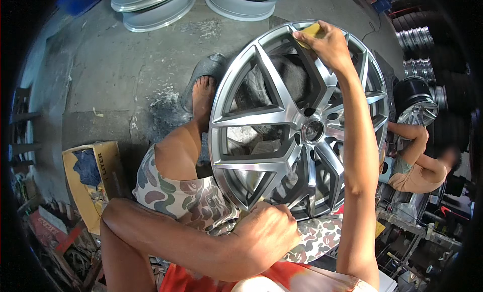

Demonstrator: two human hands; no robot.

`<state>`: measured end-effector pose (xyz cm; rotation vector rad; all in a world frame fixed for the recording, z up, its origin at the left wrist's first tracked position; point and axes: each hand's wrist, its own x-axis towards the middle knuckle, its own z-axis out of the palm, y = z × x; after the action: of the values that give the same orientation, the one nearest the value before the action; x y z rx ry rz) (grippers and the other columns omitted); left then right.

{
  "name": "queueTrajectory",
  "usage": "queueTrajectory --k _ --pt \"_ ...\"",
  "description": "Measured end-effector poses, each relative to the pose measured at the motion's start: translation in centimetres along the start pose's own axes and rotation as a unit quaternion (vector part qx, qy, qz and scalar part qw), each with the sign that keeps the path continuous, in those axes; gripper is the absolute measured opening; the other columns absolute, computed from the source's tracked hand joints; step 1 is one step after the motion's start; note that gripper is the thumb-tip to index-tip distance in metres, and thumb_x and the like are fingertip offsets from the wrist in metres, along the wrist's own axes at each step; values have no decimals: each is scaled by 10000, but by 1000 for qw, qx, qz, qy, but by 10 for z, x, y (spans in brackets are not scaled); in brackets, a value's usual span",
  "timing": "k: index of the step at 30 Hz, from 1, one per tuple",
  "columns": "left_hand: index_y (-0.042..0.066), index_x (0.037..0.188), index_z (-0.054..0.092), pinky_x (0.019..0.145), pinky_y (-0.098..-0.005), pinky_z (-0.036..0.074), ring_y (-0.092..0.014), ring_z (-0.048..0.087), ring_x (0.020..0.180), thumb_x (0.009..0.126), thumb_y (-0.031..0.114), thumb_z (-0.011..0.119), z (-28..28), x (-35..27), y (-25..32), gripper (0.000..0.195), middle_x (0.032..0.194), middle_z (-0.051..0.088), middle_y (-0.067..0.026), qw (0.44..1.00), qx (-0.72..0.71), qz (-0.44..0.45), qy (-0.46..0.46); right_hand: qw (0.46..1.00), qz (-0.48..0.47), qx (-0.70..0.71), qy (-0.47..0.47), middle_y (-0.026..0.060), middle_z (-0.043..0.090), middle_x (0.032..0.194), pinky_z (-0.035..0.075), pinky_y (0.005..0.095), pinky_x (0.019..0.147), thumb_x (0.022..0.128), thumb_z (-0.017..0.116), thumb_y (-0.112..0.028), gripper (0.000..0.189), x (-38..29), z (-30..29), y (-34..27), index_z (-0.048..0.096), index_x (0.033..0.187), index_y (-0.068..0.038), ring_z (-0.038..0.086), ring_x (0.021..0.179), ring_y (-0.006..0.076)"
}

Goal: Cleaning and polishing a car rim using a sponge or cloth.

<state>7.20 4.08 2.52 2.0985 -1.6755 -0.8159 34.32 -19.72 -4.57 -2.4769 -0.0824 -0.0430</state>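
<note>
A silver alloy wheel with machined spokes and dark grey recesses leans before me, over my legs. At its far edge my right hand presses a folded yellow sheet, sandpaper or cloth, against the rim. The thumb lies on top of the sheet. My left hand is curled at the wheel's near edge, with its fingertips hidden from view. Through the spokes, a dark rounded support shows beneath the wheel.
Several more wheels stand on the concrete floor ahead. An open cardboard box holding dark cloth is at left. To the right, a person sits near stacked rims and a cluttered metal rack.
</note>
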Motion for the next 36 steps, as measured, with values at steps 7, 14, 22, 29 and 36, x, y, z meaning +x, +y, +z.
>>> queueTrajectory --k 7,14,22,29,36 --pt "-80 973 693 562 -332 566 -240 707 763 822 146 667 2 1 -2 273 849 684 -180 1000 -26 -2 17 1000 23 -2 -2 182 770 941 565 299 610 775 946 -406 766 11 6 -6 686 1259 128 718 721 167" --pt "-97 969 702 588 -356 588 -250 723 834 823 169 668 4 1 -1 305 826 688 -175 999 -26 -10 30 1000 -10 18 22 88 732 783 519 287 560 793 938 -363 507 13 10 -19 736 1006 50 654 635 122" --pt "-94 985 718 590 -344 590 -231 703 822 830 182 669 7 -1 0 320 813 696 -161 997 -15 4 82 1000 -24 15 -4 38 700 794 507 275 579 824 925 -427 507 13 5 -18 718 965 14 625 661 103" --pt "-51 889 716 572 -340 582 -220 699 803 803 176 700 6 4 1 242 783 692 -131 997 -16 -31 71 1000 -18 4 -24 82 735 773 533 292 589 785 946 -394 545 14 -1 -3 750 1045 43 667 632 129" --pt "-24 854 708 574 -333 574 -216 697 810 799 189 713 5 1 1 220 758 682 -109 997 -1 -25 69 999 18 33 -9 80 724 827 529 286 568 793 956 -363 628 -28 -17 18 698 1119 108 660 661 121"
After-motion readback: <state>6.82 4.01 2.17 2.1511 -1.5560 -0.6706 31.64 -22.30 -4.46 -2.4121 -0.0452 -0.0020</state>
